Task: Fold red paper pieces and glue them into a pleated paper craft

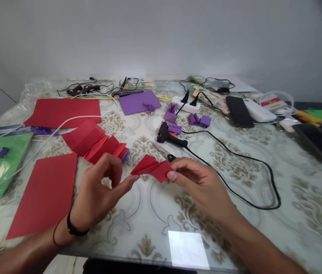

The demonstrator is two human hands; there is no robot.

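Observation:
Between thumb and fingers, my right hand [197, 180] pinches the right end of a small creased piece of red paper [152, 167] above the table. My left hand [100, 186] is at its other end; the thumb tip meets or nearly meets the paper's left edge, while the index finger curls away from it. Just behind the right hand lie scissors [162, 149], partly hidden by it. A black glue gun [172, 136] rests beyond them. Several folded red paper pieces [92, 140] lie behind my left hand, and a red sheet [49, 190] is beside its wrist.
A glue gun cord [275, 190] loops across the right side. Purple paper pieces [199, 120] lie near a white power strip [186, 104]. Phones [239, 111] are at the right. A white cable [63, 123] crosses a large red sheet [66, 108] and green packs [6, 163].

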